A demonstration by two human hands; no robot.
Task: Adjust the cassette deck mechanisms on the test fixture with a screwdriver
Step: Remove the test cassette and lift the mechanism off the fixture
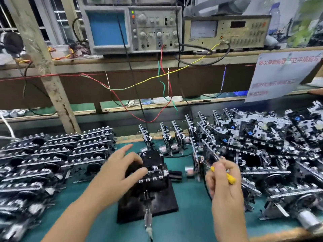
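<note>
A black test fixture lies on the green mat in front of me, with a cassette deck mechanism mounted at its far end. My left hand rests on that mechanism, thumb and fingers curled around its left side. To the right, my right hand holds a small yellow-handled screwdriver just above the mat, its metal tip pointing up and left toward an upright mechanism beside the fixture. The tip touches nothing that I can make out.
Stacked mechanisms fill the left of the bench; a loose pile fills the right. Several stand upright behind the fixture. An oscilloscope and a meter sit on the shelf, with coloured wires hanging down. A clamp lever juts out at the fixture's front.
</note>
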